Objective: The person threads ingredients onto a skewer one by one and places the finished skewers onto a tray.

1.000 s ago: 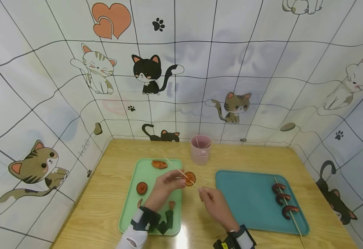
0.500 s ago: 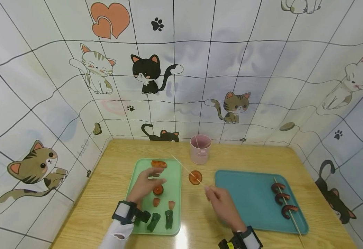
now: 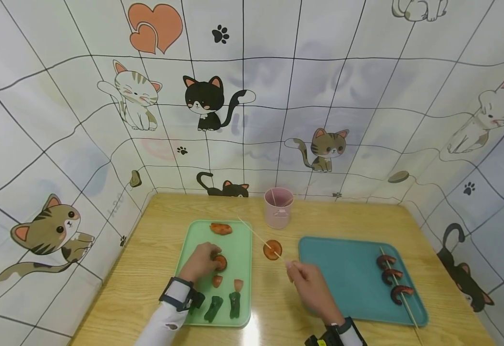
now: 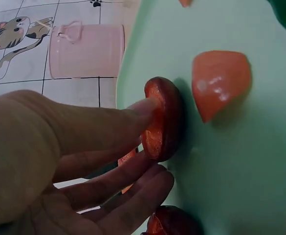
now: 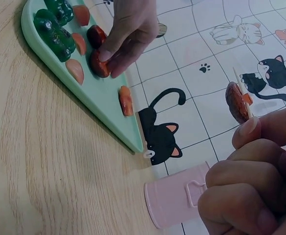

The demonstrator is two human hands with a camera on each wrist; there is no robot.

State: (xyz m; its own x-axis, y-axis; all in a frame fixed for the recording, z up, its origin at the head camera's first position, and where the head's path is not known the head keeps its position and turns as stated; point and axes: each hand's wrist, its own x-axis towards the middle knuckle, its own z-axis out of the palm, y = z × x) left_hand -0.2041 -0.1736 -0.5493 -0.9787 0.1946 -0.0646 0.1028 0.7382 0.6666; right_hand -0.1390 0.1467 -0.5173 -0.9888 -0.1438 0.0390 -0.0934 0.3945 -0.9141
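In the head view my left hand point(image 3: 201, 262) is low over the green tray point(image 3: 245, 269), holding a round reddish-brown mushroom cap point(image 3: 220, 263). The left wrist view shows my thumb on the pale inner face of this mushroom cap point(image 4: 163, 120), its edge near the tray, with the fingers on its other side. My right hand point(image 3: 310, 283) pinches the lower end of a thin wooden skewer point(image 3: 253, 231). Another mushroom cap point(image 3: 272, 250) is threaded on that skewer, held between the two trays. Beneath my left hand a further mushroom cap point(image 4: 174, 220) is partly hidden.
On the green tray lie a sausage-like piece point(image 3: 221, 228), small pink-orange pieces point(image 3: 238, 285) and green pepper-like pieces point(image 3: 234, 305). A pink bucket point(image 3: 278, 211) with sticks stands behind. The blue tray point(image 3: 342, 278) at right bears a loaded skewer point(image 3: 396, 276).
My left hand has left the skewered mushroom cap, moved left to the green tray and taken hold of another cap. My right hand has shifted slightly right with the skewer.
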